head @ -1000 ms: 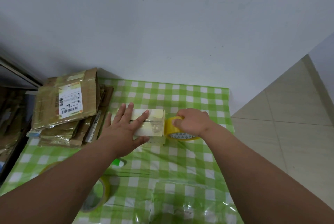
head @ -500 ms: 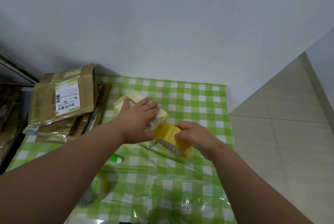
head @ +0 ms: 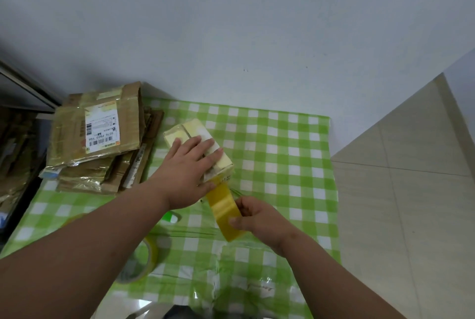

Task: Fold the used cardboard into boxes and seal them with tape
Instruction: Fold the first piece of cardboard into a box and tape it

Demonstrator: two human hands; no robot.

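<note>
Small pale box (head: 198, 145): folded shut, lying askew on green checked cloth, long axis running from far left toward near right, centre seam on top. My left hand (head: 189, 169) presses flat on its lid. Yellow tape roll (head: 226, 212) gripped in my right hand (head: 259, 218), just off box's near end, strip running from roll to that end. Stack of flattened used cardboard (head: 100, 138) left of box, shipping label up.

Tape pulled longer
The right hand (head: 259, 218) has pulled the yellow tape roll (head: 227, 212) away from the small box (head: 198, 149), so more tape stretches out. The left hand (head: 190, 172) turned the box slanted.
</note>
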